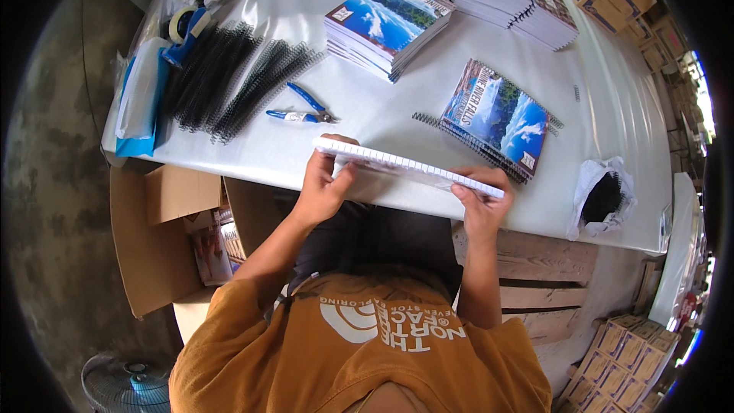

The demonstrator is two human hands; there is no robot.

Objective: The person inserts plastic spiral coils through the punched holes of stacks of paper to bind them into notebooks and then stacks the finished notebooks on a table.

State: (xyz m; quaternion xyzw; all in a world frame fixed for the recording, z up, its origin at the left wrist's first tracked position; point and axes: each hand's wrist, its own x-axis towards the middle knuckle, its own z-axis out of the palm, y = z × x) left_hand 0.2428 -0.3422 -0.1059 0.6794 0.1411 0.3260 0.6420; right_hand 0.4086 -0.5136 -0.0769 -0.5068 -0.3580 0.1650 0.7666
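both hands' fingers (344, 177) (465, 195) tight on page stack (409, 165); carton (145, 241) of books (212, 254), bag (587, 176) of perhaps coils (603, 197)

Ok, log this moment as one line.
Left hand: grips hole-punched page block, left end; right hand: grips right end; blue-handled pliers: on table; black binding coils: table, left

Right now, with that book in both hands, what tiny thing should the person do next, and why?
Perhaps the left hand could take one of the black coils while the right hand holds the book: its upward edge shows a row of hole-like marks but no coil, and the coils lie loose nearby.
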